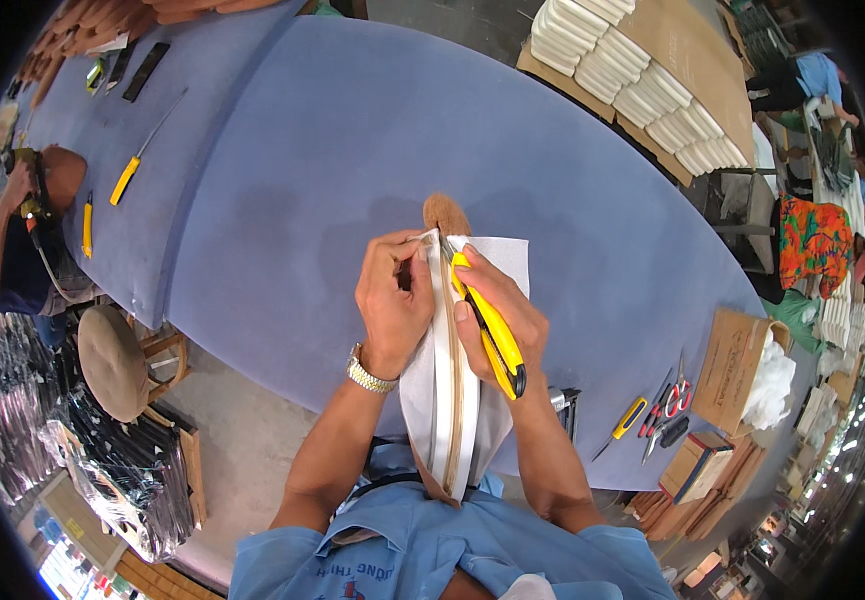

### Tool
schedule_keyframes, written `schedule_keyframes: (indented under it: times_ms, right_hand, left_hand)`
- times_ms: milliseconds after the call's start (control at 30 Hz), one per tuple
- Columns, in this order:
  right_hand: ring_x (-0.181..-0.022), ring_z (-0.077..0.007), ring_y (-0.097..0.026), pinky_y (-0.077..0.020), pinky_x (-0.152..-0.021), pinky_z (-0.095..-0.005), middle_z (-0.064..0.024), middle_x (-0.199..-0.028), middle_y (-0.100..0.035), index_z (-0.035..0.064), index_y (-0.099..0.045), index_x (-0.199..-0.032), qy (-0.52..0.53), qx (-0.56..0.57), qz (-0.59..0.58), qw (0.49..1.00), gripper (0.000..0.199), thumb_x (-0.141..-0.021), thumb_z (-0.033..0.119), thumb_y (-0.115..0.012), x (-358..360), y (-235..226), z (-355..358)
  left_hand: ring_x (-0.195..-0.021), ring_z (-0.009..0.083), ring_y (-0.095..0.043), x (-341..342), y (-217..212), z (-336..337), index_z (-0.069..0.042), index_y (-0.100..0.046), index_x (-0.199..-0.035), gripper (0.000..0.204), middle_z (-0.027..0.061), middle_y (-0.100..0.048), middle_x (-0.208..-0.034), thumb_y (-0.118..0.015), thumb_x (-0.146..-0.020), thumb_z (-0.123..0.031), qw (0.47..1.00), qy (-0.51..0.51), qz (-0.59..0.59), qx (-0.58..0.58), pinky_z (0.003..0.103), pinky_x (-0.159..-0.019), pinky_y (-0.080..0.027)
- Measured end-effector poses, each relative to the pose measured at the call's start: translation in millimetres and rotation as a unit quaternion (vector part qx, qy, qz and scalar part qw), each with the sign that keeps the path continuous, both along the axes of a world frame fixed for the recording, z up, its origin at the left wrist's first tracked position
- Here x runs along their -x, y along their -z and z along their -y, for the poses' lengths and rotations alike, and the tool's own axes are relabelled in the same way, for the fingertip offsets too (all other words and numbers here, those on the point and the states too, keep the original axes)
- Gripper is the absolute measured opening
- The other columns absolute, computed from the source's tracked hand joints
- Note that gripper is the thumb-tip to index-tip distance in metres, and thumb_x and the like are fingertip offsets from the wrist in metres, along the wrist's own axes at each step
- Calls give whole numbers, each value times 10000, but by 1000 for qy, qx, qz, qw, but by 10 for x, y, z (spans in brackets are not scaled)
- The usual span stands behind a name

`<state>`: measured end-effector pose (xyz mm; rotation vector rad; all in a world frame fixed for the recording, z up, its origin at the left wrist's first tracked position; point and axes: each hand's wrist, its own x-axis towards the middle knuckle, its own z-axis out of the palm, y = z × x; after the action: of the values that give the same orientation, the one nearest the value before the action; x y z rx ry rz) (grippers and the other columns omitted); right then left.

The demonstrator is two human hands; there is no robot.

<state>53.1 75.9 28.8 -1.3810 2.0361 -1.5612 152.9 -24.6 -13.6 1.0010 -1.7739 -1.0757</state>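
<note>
Hands [393, 305] [509, 310] grip white fabric [506, 254] and yellow cutter [494, 325] while a carton [725, 362] holds white stuffing [770, 385].

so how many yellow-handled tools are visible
4 clearly: cutter in the right hand, long-shafted tool and smaller tool on the left table, yellow tool near the scissors at right; others may be hidden.

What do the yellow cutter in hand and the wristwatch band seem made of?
The yellow cutter's body looks like smooth, hard plastic, judging by its even, saturated colour. The wristwatch band is probably polished metal: shiny silver- and gold-toned links.
</note>
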Motion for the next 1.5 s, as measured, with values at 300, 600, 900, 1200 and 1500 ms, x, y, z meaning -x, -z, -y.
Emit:
schedule_keyframes:
  times_ms: [300,600,900,1200,1500]
  right_hand:
    - [-1106,-365,-742,-595,-972,-397,-308,-1235,-710,-63,-732,-1092,88,140,106,981,235,-894,49,-675,16,230,17]
    - [-1092,-345,-752,-607,-938,-381,-295,-1205,-727,-61,-740,-1081,-10,114,53,992,237,-864,23,-694,210,171,170]
    - [-1063,-348,-763,-618,-900,-366,-277,-1200,-735,-28,-752,-1082,-24,63,-16,998,250,-835,-3,-721,220,94,186]
    - [-1066,-351,-762,-616,-901,-369,-267,-1206,-737,-18,-751,-1078,-16,49,-16,999,246,-834,-4,-720,203,82,195]
    - [-1064,-349,-760,-611,-911,-373,-279,-1215,-728,-36,-737,-1078,-12,55,-34,998,226,-860,5,-697,186,126,178]
  left_hand:
    - [-900,269,-698,14,-231,93,-60,-674,-946,265,75,-733,-1031,-785,-757,88,972,54,88,210,356,-748,-571]
    - [-953,271,-721,-15,-143,79,-29,-661,-950,283,112,-718,-1060,-785,-747,123,975,66,64,204,350,-780,-593]
    - [-914,222,-714,36,55,-65,-15,-634,-1014,205,142,-697,-1072,-720,-870,102,994,-20,1,108,295,-716,-589]
    - [-874,286,-708,82,129,-122,-22,-633,-1021,239,144,-706,-1056,-738,-836,87,996,-68,-32,50,353,-745,-570]
    - [-884,285,-710,121,89,-106,-24,-628,-1009,231,142,-705,-1058,-742,-840,84,994,-62,-38,77,350,-759,-572]
